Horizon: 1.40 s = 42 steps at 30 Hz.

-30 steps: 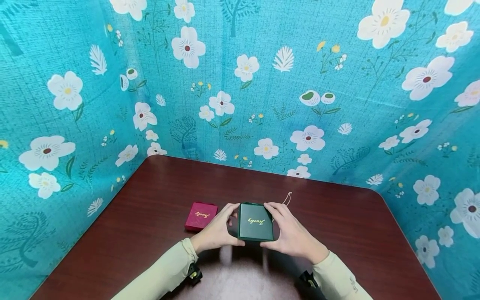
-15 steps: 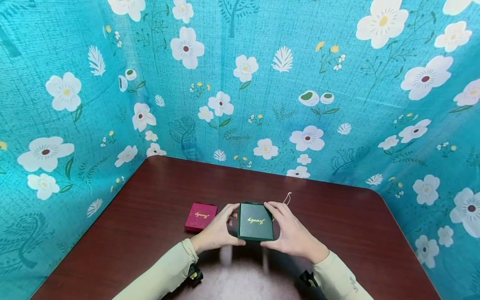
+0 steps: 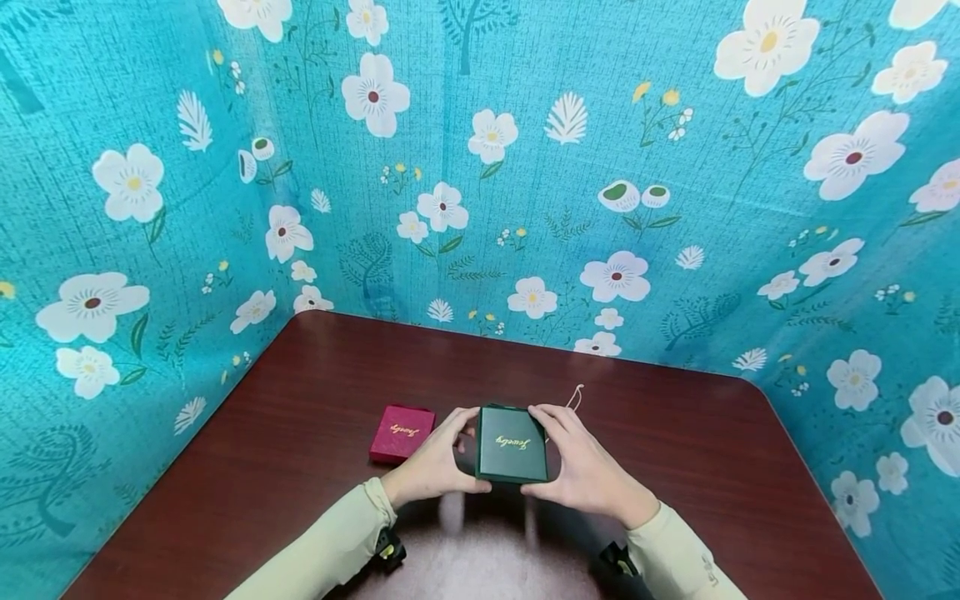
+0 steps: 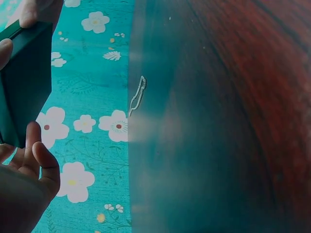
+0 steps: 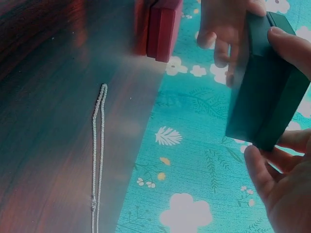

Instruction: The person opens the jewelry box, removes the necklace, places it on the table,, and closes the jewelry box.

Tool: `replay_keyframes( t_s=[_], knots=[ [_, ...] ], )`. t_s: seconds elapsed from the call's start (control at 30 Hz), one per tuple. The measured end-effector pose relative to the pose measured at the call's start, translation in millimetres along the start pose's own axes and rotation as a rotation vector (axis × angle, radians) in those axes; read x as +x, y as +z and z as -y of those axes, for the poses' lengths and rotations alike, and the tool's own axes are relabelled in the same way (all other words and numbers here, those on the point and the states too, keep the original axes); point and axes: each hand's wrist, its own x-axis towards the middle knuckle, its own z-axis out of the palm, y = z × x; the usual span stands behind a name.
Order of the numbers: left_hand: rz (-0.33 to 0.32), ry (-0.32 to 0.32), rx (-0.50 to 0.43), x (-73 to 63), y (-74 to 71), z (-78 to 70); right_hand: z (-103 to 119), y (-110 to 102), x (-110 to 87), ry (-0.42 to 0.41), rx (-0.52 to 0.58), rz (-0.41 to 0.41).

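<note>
- Nearest, either side below the green box [image 3: 513, 443], two pale sleeves [image 3: 322, 542] reach in from the bottom edge; a small black device [image 3: 388, 550] sits at the left wrist, and another at the right.
- The left hand [image 3: 431, 465] holds the green box by its left side; thumb at the near corner, fingers at the far one, spread only as wide as the box between them.
- The right hand [image 3: 588, 467] pinches the right side of the same box in a matching way; thumb near, fingertips far.
- The green box is held up off the table, between the two hands; it looks closed, its gold "Jewelry" lettering upside down in the head view.
- Left of the green box, near the left hand, a red box [image 3: 400, 435] lies on the table; it too carries gold lettering.
- Beyond the green box, to its right, a silvery chain [image 5: 94, 150] lies on the table, partly hidden by the right hand in the head view.
- Beneath and around the green box spreads the dark reddish-brown table [image 3: 337, 367]; behind everything hangs a turquoise flowered cloth [image 3: 525, 167].
</note>
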Motion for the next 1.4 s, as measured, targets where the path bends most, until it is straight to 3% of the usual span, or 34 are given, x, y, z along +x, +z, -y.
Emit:
replay_keyframes(
  t_s=[0.17, 0.8, 1.13, 1.4],
  knots=[
    [0.005, -0.002, -0.012, -1.9, -0.3, 0.6, 1.6, -2.2, 0.8, 0.042, 0.031, 0.032],
    [-0.003, -0.015, -0.011, -8.0, 0.5, 3.6, 4.9, -6.6, -1.0, 0.038, 0.065, -0.003],
    [-0.002, 0.044, 0.027, -9.7, -1.4, 2.9, 0.8, -13.3, -6.0, 0.051, 0.077, -0.025],
    [0.018, 0.006, 0.055, -13.2, -1.4, 1.9, -9.3, -16.4, -15.8, 0.069, 0.020, -0.046]
  ],
)
